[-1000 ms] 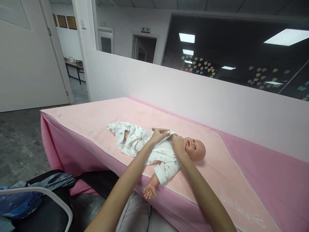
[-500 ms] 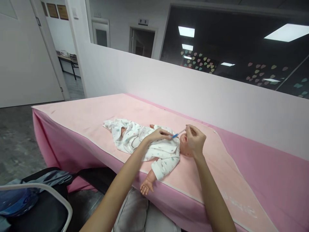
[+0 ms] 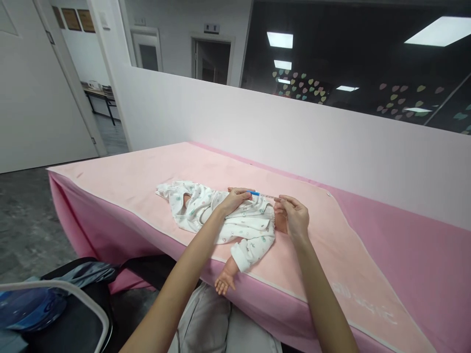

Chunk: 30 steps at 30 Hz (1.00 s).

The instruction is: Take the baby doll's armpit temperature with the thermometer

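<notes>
A baby doll (image 3: 235, 223) in a white printed romper lies on its back on a pink towel (image 3: 206, 181), head to the right. My left hand (image 3: 235, 198) rests over the doll's chest and pinches the blue end of a thin thermometer (image 3: 262, 195). My right hand (image 3: 294, 215) is closed on the other end, and it covers the doll's face. The thermometer is held level just above the doll's neck. One bare doll arm (image 3: 226, 278) hangs over the near edge of the table.
The table (image 3: 423, 255) has a darker pink cover and stands against a low white wall (image 3: 331, 132). A dark chair with a white rail (image 3: 73, 299) and a blue bag stands at lower left. An open doorway lies at far left.
My right hand left the doll's collar, and a thermometer came into view between both hands. The thermometer has since swung from tilted to level, and my right hand now hides the doll's face.
</notes>
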### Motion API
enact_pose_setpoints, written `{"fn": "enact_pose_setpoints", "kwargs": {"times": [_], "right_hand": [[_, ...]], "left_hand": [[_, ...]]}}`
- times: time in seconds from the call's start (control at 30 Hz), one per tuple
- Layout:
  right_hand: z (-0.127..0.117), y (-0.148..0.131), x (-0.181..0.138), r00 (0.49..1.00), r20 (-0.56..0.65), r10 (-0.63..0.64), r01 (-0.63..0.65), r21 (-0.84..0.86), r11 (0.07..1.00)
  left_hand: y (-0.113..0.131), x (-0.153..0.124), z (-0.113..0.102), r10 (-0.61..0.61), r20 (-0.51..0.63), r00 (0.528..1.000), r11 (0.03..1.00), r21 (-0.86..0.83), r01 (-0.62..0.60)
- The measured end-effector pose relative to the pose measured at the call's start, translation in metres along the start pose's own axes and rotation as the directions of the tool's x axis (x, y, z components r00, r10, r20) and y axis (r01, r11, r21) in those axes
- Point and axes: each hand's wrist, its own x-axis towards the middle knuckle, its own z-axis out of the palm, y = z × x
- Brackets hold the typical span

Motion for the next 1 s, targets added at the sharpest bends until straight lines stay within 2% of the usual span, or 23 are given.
{"fn": "enact_pose_setpoints", "kwargs": {"times": [0.1, 0.2, 0.27, 0.33, 0.43, 0.47, 0.53, 0.57, 0.63, 0.67, 0.73, 0.83, 0.9, 0.97, 1.0], "right_hand": [[-0.002, 0.0, 0.0, 1.0, 0.015, 0.008, -0.007, -0.023, 1.0], [-0.012, -0.011, -0.013, 0.999, -0.027, -0.03, 0.028, -0.079, 0.996], [-0.027, -0.02, -0.034, 0.987, -0.119, -0.11, 0.089, -0.17, 0.981], [-0.049, -0.022, -0.062, 0.948, -0.253, -0.191, 0.112, -0.298, 0.948], [-0.085, -0.01, -0.106, 0.935, -0.299, -0.191, 0.009, -0.519, 0.855], [-0.096, -0.001, -0.117, 0.938, -0.29, -0.188, -0.032, -0.613, 0.789], [-0.115, 0.018, -0.131, 0.945, -0.228, -0.233, -0.055, -0.816, 0.576], [-0.122, 0.027, -0.133, 0.951, -0.157, -0.266, -0.025, -0.898, 0.439], [-0.128, 0.039, -0.131, 0.955, 0.058, -0.292, 0.116, -0.976, 0.184], [-0.127, 0.041, -0.127, 0.943, 0.168, -0.286, 0.201, -0.976, 0.088], [-0.111, 0.039, -0.114, 0.9, 0.325, -0.29, 0.336, -0.942, -0.012], [-0.065, 0.025, -0.087, 0.812, 0.479, -0.333, 0.498, -0.867, -0.031], [-0.03, 0.021, -0.064, 0.743, 0.622, -0.248, 0.63, -0.775, -0.057], [-0.004, 0.024, -0.039, 0.708, 0.681, -0.184, 0.676, -0.73, -0.101], [0.005, 0.028, -0.027, 0.698, 0.69, -0.191, 0.685, -0.721, -0.104]], "left_hand": [[0.002, -0.001, 0.001, -0.031, 0.004, 1.0, 0.996, -0.078, 0.031], [0.004, -0.004, 0.003, -0.033, 0.049, 0.998, 0.999, -0.032, 0.034], [0.006, -0.006, 0.006, -0.017, 0.097, 0.995, 0.998, 0.063, 0.011], [0.007, -0.007, 0.01, -0.006, 0.147, 0.989, 0.977, 0.212, -0.025], [0.006, -0.008, 0.014, -0.019, 0.232, 0.972, 0.894, 0.439, -0.087], [0.005, -0.008, 0.015, -0.022, 0.26, 0.965, 0.869, 0.482, -0.11], [0.004, -0.007, 0.015, -0.024, 0.302, 0.953, 0.838, 0.525, -0.145], [0.004, -0.006, 0.014, -0.025, 0.316, 0.948, 0.832, 0.533, -0.155], [0.003, -0.006, 0.014, -0.031, 0.346, 0.938, 0.823, 0.542, -0.172], [0.004, -0.005, 0.013, -0.031, 0.359, 0.933, 0.818, 0.545, -0.182], [0.004, -0.005, 0.013, -0.03, 0.382, 0.924, 0.808, 0.553, -0.203], [0.004, -0.004, 0.014, -0.037, 0.403, 0.915, 0.791, 0.571, -0.22], [0.005, -0.004, 0.014, -0.047, 0.397, 0.916, 0.78, 0.588, -0.214], [0.005, -0.005, 0.014, -0.056, 0.382, 0.923, 0.791, 0.58, -0.192], [0.006, -0.005, 0.014, -0.059, 0.37, 0.927, 0.812, 0.558, -0.171]]}}
